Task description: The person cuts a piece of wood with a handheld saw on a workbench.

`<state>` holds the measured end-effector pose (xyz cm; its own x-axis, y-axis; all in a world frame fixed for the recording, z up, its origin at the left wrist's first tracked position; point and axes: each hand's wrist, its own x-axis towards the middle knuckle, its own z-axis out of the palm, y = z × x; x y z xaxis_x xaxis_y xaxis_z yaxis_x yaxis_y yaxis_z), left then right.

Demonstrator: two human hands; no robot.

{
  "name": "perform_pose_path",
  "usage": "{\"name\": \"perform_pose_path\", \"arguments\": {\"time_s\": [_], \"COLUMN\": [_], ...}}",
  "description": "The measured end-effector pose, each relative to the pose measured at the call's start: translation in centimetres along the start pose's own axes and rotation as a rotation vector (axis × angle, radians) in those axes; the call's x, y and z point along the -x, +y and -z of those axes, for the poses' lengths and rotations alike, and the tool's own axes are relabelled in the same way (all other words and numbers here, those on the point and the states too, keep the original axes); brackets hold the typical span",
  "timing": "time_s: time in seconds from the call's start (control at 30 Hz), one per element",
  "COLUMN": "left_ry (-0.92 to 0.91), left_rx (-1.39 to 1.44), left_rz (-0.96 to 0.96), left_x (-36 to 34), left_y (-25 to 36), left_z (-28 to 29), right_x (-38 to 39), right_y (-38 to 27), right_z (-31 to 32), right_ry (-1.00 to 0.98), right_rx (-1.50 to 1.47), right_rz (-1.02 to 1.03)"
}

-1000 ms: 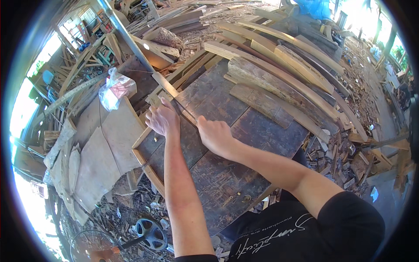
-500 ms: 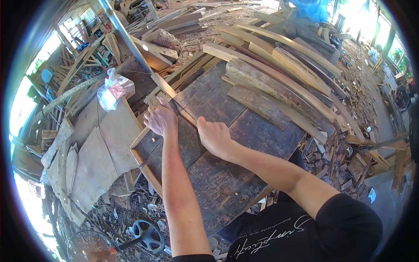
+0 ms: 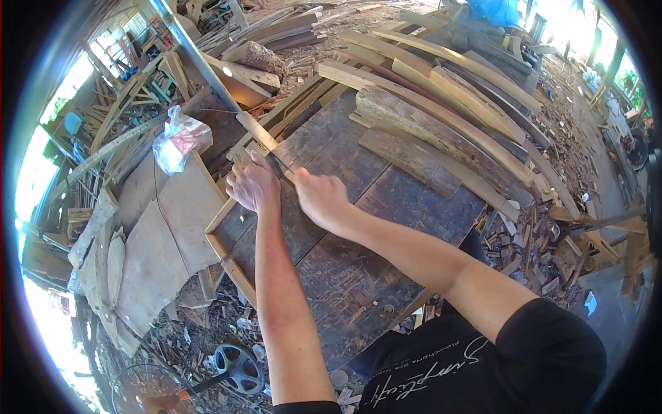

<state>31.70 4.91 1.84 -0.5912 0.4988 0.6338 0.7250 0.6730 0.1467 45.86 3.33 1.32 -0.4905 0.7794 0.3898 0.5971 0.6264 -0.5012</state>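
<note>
White lettering crossed my black shirt (image 3: 476, 369). From its near edge, the scuffed tabletop (image 3: 345, 303) lay mostly open up to my hands. My right hand (image 3: 321, 199) clenched the end of a thin dark tool (image 3: 281, 166); my left hand (image 3: 253, 183) curled just beside it, its hold hidden. Beyond were a wooden strip (image 3: 256, 131) and crowding planks (image 3: 441, 103).

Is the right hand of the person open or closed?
Closed: the right hand is curled into a fist, seemingly around a thin dark tool.
</note>
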Motion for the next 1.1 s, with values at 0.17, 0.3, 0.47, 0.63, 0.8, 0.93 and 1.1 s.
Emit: {"name": "perform_pose_path", "arguments": {"time_s": [0.17,0.3,0.47,0.63,0.8,0.93,1.1], "left_ry": [-0.033,-0.011,-0.013,-0.057,-0.022,0.012,-0.210], "left_rx": [-0.010,-0.008,0.002,-0.024,0.017,0.015,-0.026], "left_rz": [0.011,-0.001,0.004,-0.092,-0.049,-0.028,0.155], "left_x": [0.3,0.3,0.3,1.5,3.2,3.2,1.3], "left_y": [-0.4,-0.5,-0.2,-1.1,-0.8,-1.8,-1.7], "left_z": [-0.5,-0.3,0.8,0.1,2.0,1.2,1.2], "right_x": [-3.1,2.1,-0.6,0.1,1.5,1.8,-0.5], "right_y": [-0.6,0.6,-1.4,0.7,0.9,0.4,0.0], "right_z": [-1.5,0.7,-0.3,-0.9,0.5,0.5,-1.0], "right_ry": [-0.028,-0.080,-0.078,0.004,-0.044,0.065,0.022], "right_rx": [-0.025,-0.026,-0.048,-0.105,-0.095,-0.105,0.004], "right_rz": [-0.014,0.004,-0.073,-0.033,-0.023,0.027,0.015]}}
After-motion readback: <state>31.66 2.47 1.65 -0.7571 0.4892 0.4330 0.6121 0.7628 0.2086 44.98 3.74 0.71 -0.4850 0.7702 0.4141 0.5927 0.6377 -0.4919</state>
